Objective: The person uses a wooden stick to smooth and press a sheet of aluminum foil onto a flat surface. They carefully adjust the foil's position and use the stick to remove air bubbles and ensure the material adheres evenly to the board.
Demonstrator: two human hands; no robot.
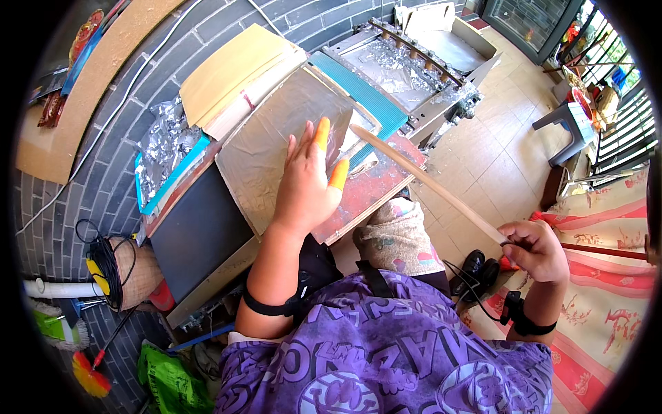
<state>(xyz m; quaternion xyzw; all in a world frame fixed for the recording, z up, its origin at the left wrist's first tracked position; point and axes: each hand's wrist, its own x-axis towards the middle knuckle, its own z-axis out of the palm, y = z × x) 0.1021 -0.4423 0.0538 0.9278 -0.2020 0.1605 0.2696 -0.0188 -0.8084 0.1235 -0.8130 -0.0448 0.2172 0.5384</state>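
Observation:
My left hand (306,189) is spread palm-down over a stack of thin grey-brown sheets (258,155), with orange finger cots on the thumb and index finger. Nothing is held in it, and whether the palm presses on the sheets cannot be told. In my right hand (538,251) is the near end of a long, flat wooden stick (432,178). The stick's rounded far tip lies over white paper (350,138) at the stack's right side, close to my left fingertips. Beneath the stack is a worn red board (357,202).
Behind the stack lie yellowish paper sheets (232,77) and a blue-rimmed tray (173,181) of crumpled silvery foil (168,147). A teal ribbed mat (370,95) adjoins a metal frame (408,67) littered with foil scraps. A grey stool (569,127) stands at right, beyond tiled floor (481,139).

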